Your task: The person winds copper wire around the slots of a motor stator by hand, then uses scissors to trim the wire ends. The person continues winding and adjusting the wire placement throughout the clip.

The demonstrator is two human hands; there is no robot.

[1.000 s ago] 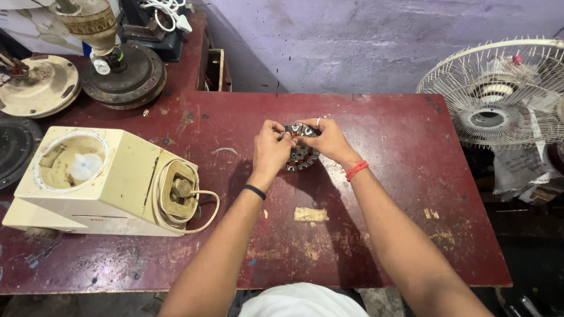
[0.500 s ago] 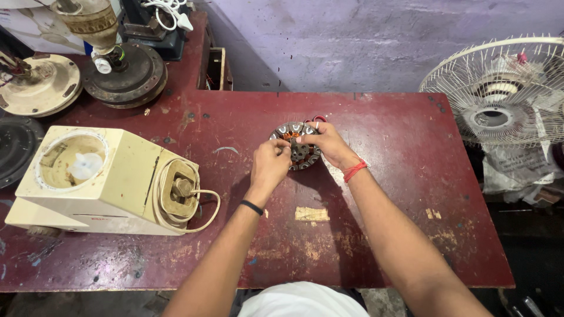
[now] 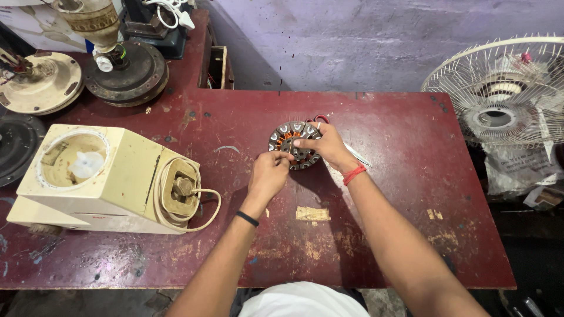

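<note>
Stator (image 3: 292, 142): a round metal ring with copper windings lay flat near the back middle of the red table (image 3: 399, 194).
Left hand (image 3: 268, 175): fingers were pinched together at its near edge.
Right hand (image 3: 326, 148): lay over its right side, fingertips pressed on top.
Mixer base (image 3: 100, 182): cream, on its side, well to the left.
Fan (image 3: 505, 94): stood off right.

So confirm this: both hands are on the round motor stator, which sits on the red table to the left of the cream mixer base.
Wrong side. In the head view the round motor stator, with the left hand and right hand on it, sits on the red table to the right of the cream mixer base.
</note>
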